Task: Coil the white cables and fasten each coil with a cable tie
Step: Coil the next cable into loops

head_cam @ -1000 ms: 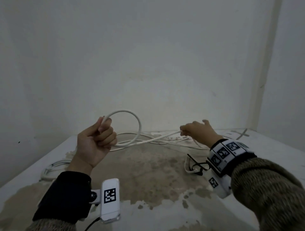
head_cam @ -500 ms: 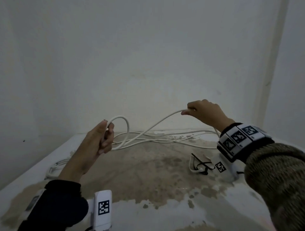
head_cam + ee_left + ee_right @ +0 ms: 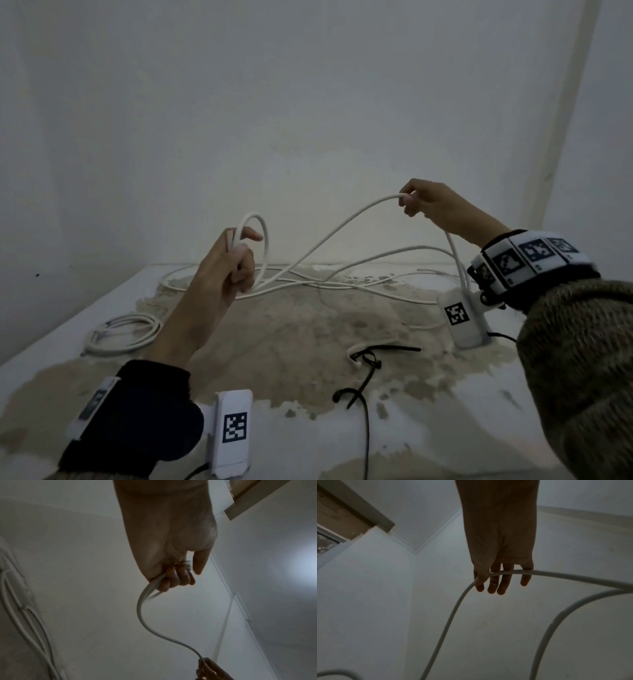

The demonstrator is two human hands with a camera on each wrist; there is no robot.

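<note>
White cable spans the air between both hands above the desk, whose white surface is worn to a brown patch in the middle. The left hand is raised over the left part of the desk; its fingers are curled round a small loop of the cable, and the loop stands above the fist. The left wrist view shows two strands leaving the fist together — one runs on toward the right hand. The right hand is held higher, to the right, near the wall. Its thumb and fingers pinch the cable lightly; the other fingers hang loosely behind the strand. From this pinch the cable drops on the right side toward the desk, where its remaining length lies in loose, crossing curves along the far edge.

A second white cable coil lies flat on the desk at the left, well apart from both hands. Whether a tie binds it cannot be told. Black cable ties lie in a loose cluster on the brown patch, nearer the person, between the two forearms — a short white piece lies touching them. Both wrists carry bands and white camera units with square black-and-white markers.
</note>
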